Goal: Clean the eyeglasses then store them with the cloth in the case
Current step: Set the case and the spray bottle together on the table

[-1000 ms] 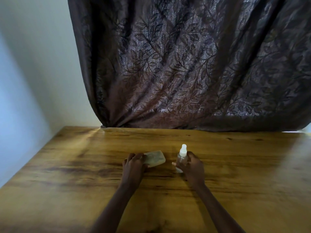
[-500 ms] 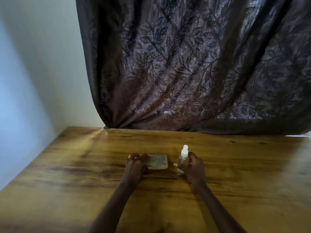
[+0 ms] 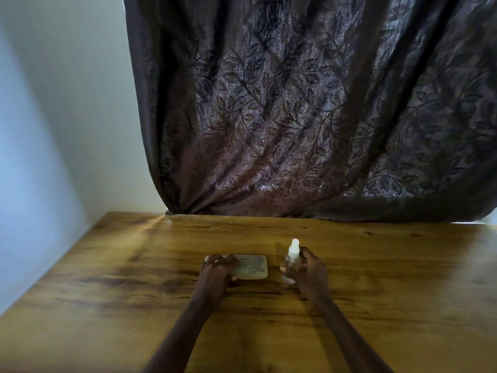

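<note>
At the middle of the desk [image 3: 107,292], the fingers [image 3: 224,261] of the left hand [image 3: 215,275] are curled over the left end of the pale case [image 3: 252,267], thumb tucked at its near edge. It's a firm hold, and the lid is closed. On the other side, the right hand [image 3: 312,273] wraps its fingers round the clear spray bottle [image 3: 291,262], which stands upright just beside the case with its white nozzle on top.

Now the change: a second ago the case sat skewed, one corner swung toward the bottle. It now lies flat and square on the wood, and the bottle has barely shifted. That reads as setting up — both items steadied, cleaning not yet begun. The eyeglasses and cloth are nowhere in sight. They are presumably inside the closed case, though that can't be confirmed, so opening the lid looks like the next job.

Further out, a dark leaf-patterned curtain [image 3: 295,117] hangs down to the desk's far edge, and a pale wall [image 3: 67,103] stands to the left. What's in the way? Only the bottle — it is near enough to be knocked when the case swings open.
</note>
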